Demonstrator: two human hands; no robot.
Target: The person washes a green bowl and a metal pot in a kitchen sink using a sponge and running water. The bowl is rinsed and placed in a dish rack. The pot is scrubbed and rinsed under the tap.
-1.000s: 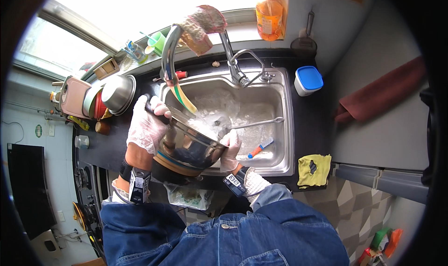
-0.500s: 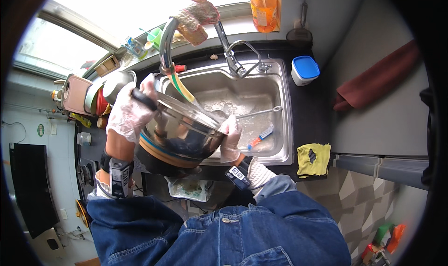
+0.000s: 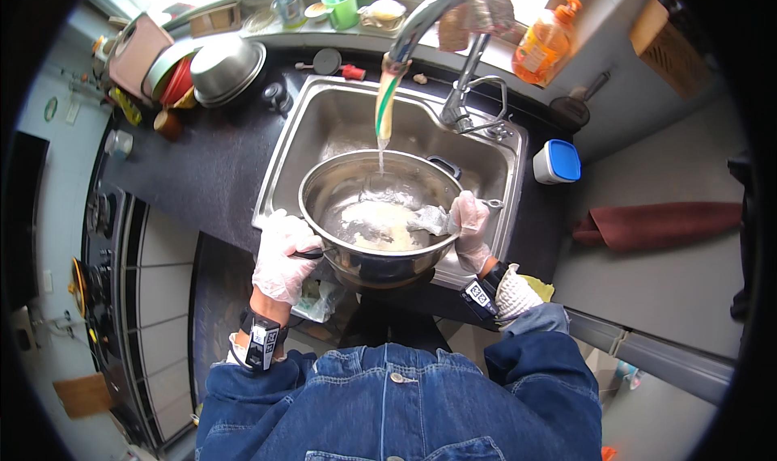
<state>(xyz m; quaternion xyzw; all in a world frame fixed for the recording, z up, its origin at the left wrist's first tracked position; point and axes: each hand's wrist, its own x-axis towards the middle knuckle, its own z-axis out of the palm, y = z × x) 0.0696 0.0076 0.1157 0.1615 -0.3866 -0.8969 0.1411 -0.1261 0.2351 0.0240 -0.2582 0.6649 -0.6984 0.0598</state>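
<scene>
A deep steel pot (image 3: 368, 264) is tipped over the sink's front edge, its mouth turned up toward me. My left hand (image 3: 285, 254), in a clear glove, is closed round its black side handle. On the opposite rim my gloved right hand (image 3: 471, 225) is closed, thumb and fingers over the edge. A crumpled silvery-grey piece (image 3: 433, 220) lies at those fingers inside the pot; I cannot make out its kind. Water runs into the pot from a cream and green hose (image 3: 384, 109) on the tap. Pale residue (image 3: 387, 228) shows on the pot's bottom.
The steel sink (image 3: 320, 114) surrounds the pot. Metal bowls (image 3: 227, 64) stand at the left, a blue-lidded tub (image 3: 558, 161) at the right. An orange soap bottle (image 3: 541, 50) and a green cup (image 3: 341, 9) are at the window. A stove (image 3: 101, 226) is far left.
The pot has moved right and turned mouth-up under the hose, where water now falls into it. My left hand has come down to the near left side. The view has shifted left.
</scene>
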